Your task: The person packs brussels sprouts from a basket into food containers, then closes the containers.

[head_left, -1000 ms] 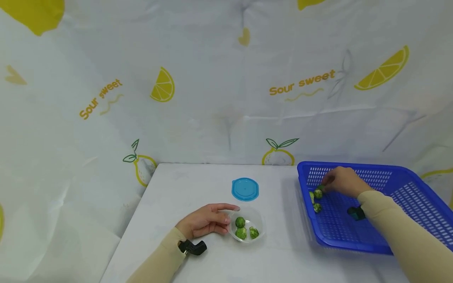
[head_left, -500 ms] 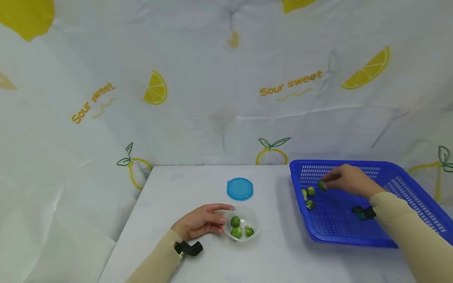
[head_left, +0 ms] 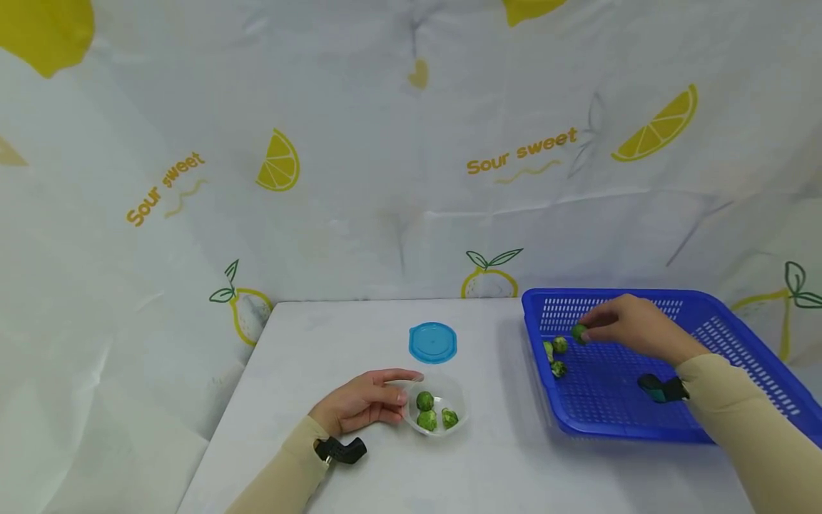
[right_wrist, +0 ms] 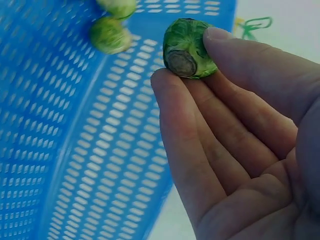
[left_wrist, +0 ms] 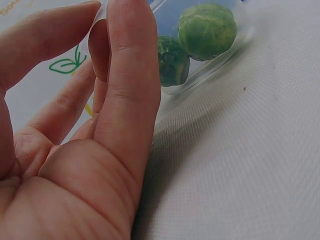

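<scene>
My right hand [head_left: 636, 330] pinches a green Brussels sprout [head_left: 580, 333] between thumb and fingertips, above the blue basket [head_left: 632, 430]. The right wrist view shows the cut stem end of this Brussels sprout [right_wrist: 192, 47] facing the camera. On the table, my left hand [head_left: 362, 403] rests beside a small clear plastic container [head_left: 464, 403], its index finger and thumb touching the container's left side. Inside sit three Brussels sprouts [head_left: 427, 420]. Two of these sprouts [left_wrist: 207, 31] show past the straight thumb in the left wrist view.
Several more Brussels sprouts [head_left: 559, 369] lie along the basket's left side. A blue lid [head_left: 433, 343] lies flat behind the container on the white table [head_left: 334, 335]. A white lemon-print sheet [head_left: 359, 214] hangs behind the table.
My right hand has lifted a Brussels sprout from the basket floor and moved slightly left with it. My left hand stays beside the container. The head view has shifted slightly.
</scene>
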The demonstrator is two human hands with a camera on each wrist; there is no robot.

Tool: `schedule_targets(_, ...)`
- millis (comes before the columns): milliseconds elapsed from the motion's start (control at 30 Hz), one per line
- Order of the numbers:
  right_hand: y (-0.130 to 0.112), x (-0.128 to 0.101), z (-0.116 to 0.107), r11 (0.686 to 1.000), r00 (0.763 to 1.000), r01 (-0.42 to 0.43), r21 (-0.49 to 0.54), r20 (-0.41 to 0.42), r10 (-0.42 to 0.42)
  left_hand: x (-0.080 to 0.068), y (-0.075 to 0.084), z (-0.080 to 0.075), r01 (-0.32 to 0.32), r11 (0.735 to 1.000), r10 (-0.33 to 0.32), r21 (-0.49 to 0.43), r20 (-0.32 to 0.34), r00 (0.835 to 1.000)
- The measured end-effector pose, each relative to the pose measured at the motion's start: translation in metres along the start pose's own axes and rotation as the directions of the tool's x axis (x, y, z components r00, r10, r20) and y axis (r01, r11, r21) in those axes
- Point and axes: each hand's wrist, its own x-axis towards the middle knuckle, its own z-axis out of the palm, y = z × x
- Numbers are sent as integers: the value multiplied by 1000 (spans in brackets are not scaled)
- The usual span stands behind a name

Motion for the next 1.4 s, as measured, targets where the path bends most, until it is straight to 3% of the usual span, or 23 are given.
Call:
schedule_targets(600, -75, 0, -4, 994, 995, 103, 28, 5, -103, 0, 1, 0, 11, 1000, -11, -9, -6, 1000)
schedule_targets(1400, -172, 33, 64, 954, 971, 213, 211, 60, -230, 0, 2, -5, 7, 1000, -7, -4, 5, 1000)
